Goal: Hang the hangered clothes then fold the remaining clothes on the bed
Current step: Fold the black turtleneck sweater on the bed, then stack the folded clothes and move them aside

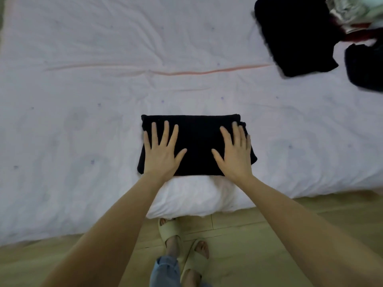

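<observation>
A black garment [196, 139] lies folded into a neat rectangle near the front edge of the bed [103, 79]. My left hand [161, 152] lies flat on its left half with fingers spread. On its right half my right hand [235, 154] presses down, fingers straight. Neither hand grips the cloth.
At the far right of the white quilt lie a flat black garment [296, 36], another dark piece [364, 67], and a heap of mixed clothes [356, 13] in the corner. Wooden floor [269, 235] and my feet in sandals [182, 245] are below the bed edge.
</observation>
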Demonstrator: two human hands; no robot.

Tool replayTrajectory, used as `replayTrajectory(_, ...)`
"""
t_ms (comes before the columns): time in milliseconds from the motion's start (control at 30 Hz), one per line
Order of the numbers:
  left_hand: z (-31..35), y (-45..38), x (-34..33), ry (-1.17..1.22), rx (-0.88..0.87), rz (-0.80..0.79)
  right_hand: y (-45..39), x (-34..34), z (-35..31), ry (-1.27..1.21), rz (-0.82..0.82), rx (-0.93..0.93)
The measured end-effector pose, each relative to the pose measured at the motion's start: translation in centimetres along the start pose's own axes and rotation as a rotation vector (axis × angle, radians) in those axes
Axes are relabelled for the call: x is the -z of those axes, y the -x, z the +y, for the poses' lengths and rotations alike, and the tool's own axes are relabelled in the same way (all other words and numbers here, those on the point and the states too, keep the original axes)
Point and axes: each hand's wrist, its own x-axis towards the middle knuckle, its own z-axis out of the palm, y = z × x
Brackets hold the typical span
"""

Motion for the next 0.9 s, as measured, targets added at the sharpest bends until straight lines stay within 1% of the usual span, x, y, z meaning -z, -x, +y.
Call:
replayTrajectory(33, -0.3, -0.4, -0.6, 0.006, 0.039, -0.068, -0.6, -0.1, 0.3, -0.048, -0.121, -0.1)
replayTrajectory(100, -0.6, -1.4, -1.6, 0.05, 0.099, -0.196, -1.6, -1.3, 0.8, -0.08, -0.332, -0.206)
replayTrajectory(133, -0.6, -2.1, -2.0, 0.096, 0.127, -0.244, -2.1, -1.8, 0.8, -0.092, -0.384, -0.228)
replayTrajectory(167, -0.6, -2.6, -2.1, 0.15, 0.162, -0.272, -2.6, -2.1, 0.8, -0.118, -0.402, -0.25)
replayTrajectory(200, -0.4, -2.9, -2.4, 0.206, 0.201, -0.269, -2.8, -2.3, 0.7, -0.154, -0.379, -0.277)
replayTrajectory(267, -0.3, -2.8, -2.6, 0.282, 0.277, -0.185, -3.0, -2.5, 0.5, -0.237, -0.228, -0.361)
replayTrajectory(333, -0.5, -2.0, -2.4, 0.342, 0.336, -0.072, -2.5, -2.2, 1.1, -0.357, -0.068, -0.572)
replayTrajectory(367, -1.0, -1.9, -2.1, 0.386, 0.354, -0.039, -2.4, -1.7, 1.5, -0.373, -0.058, -0.671)
replayTrajectory(400, -1.5, -1.9, -1.8, 0.437, 0.35, -0.017, -2.3, -1.5, 2.0, -0.346, -0.083, -0.726)
replayTrajectory(433, -2.0, -2.0, -1.5, 0.49, 0.337, 0.004, -2.2, -1.0, 2.3, -0.329, -0.123, -0.742)
replayTrajectory(467, -2.4, -2.1, -1.3, 0.546, 0.332, 0.025, -2.3, -0.9, 2.7, -0.369, -0.143, -0.746)
replayTrajectory(533, -2.8, -2.4, -0.7, 0.682, 0.399, 0.034, -2.6, -0.5, 3.0, -0.527, -0.192, -0.791)
replayTrajectory(567, -2.9, -2.5, -0.3, 0.736, 0.45, 0.027, -2.8, -0.1, 3.0, -0.631, -0.224, -0.823)
replayTrajectory(633, -3.2, -2.5, 0.3, 0.751, 0.562, -0.026, -2.9, 0.3, 2.9, -0.897, -0.28, -0.901)
replayTrajectory(700, -3.9, -2.9, 1.4, 0.756, 0.691, -0.173, -2.6, 1.7, 2.2, -1.117, -0.372, -0.956)
replayTrajectory(767, -4.7, -3.3, 2.9, 0.823, 0.798, -0.319, -2.2, 2.9, 1.6, -1.204, -0.461, -0.967)
replayTrajectory(800, -4.8, -3.6, 3.9, 0.849, 0.796, -0.363, -2.0, 3.5, 1.5, -1.229, -0.473, -0.968)
replayTrajectory(833, -4.7, -3.8, 5.0, 0.845, 0.757, -0.387, -1.8, 4.4, 1.3, -1.244, -0.468, -0.97)
replayTrajectory(900, -3.3, -4.5, 7.7, 0.835, 0.646, -0.404, -1.4, 6.8, 1.6, -1.267, -0.402, -0.979)
